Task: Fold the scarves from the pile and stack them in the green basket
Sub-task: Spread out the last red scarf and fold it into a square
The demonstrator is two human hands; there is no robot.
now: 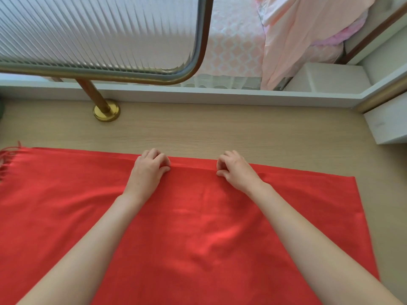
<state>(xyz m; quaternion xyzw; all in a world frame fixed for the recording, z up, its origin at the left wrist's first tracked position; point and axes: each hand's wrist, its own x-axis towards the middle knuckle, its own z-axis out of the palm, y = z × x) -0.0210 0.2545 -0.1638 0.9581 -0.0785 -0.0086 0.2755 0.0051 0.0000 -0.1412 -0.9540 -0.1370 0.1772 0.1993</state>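
Head view, looking down. Largest of all, red scarf (198, 227): spread flat over near part of wooden table (220, 133), reaching from left border of frame to a straight right edge, with soft wrinkles in the middle. Beyond far edge of scarf, bare strip of table up to a white ledge (220, 94). Above that, at upper left, ribbed glass panel (99, 29) in a rounded brass frame. To its right, pink cloth (308, 36) hanging in folds.

Next, 2 hands, both on far edge of scarf. Left hand (149, 170) a little left of centre: fingers curled over the edge, thumb pressed to cloth, pinching it. Right hand (235, 170) near it on same edge, not touching it: fingers curled too, thumb and forefinger closed on a small ridge of cloth. Low raised ridge of cloth between the 2 hands.

Smaller, round brass foot (106, 111) of the frame's slanting post, standing on table behind scarf at left. Smallest, red fringe (6, 157) at left end of scarf.
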